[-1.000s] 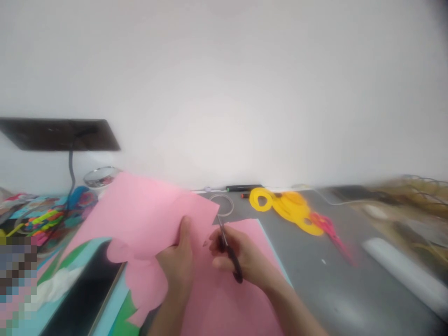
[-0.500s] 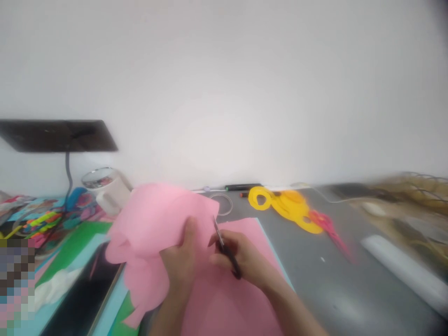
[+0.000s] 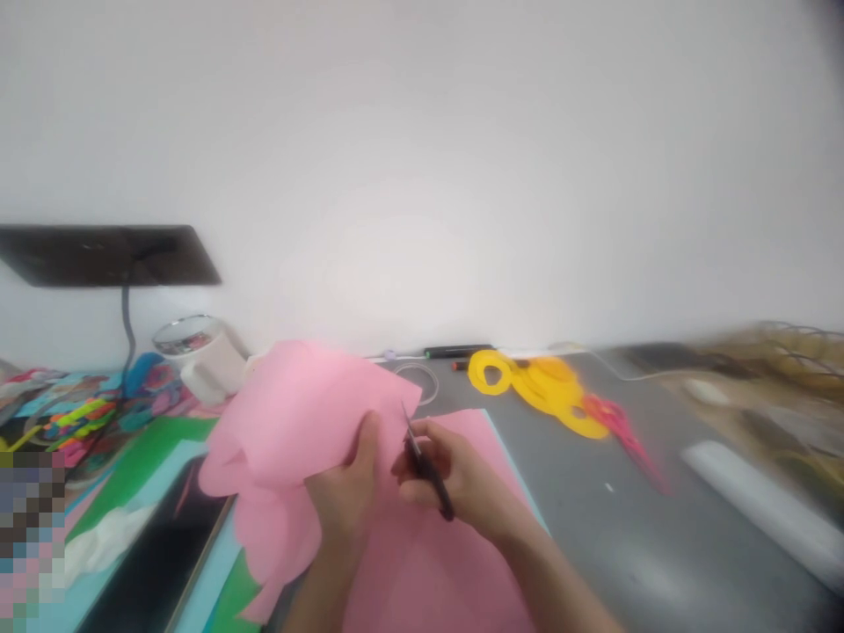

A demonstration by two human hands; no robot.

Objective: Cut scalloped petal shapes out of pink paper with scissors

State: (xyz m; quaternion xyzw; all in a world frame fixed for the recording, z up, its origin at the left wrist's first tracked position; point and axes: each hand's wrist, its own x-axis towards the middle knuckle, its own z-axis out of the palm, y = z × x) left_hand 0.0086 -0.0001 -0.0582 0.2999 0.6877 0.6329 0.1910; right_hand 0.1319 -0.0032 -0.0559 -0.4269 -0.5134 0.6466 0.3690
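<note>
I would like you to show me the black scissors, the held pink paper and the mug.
Black scissors [image 3: 433,477]: head view, on the handle.
Held pink paper [image 3: 300,418]: head view, middle of the raised part.
Mug [image 3: 217,359]: head view, on its side.

Held sheet [image 3: 296,413] in left hand [image 3: 346,492], left of centre, above lower sheet [image 3: 435,571], which lies on near-centre table [image 3: 593,554]. Scissors [image 3: 432,482] in right hand [image 3: 458,475], over lower sheet, tips at held sheet's right side. Mug [image 3: 217,374] far left, behind held sheet. Hoop [image 3: 437,384] just beyond held sheet's right corner. Marker [image 3: 458,352] at far edge, along wall [image 3: 462,176]. Paper cut-outs [image 3: 544,387] far right of lower sheet; second scissors [image 3: 620,429] at their right end. Roll [image 3: 758,510] right, nearer. Panel [image 3: 98,255] far left, above mug level.
</note>
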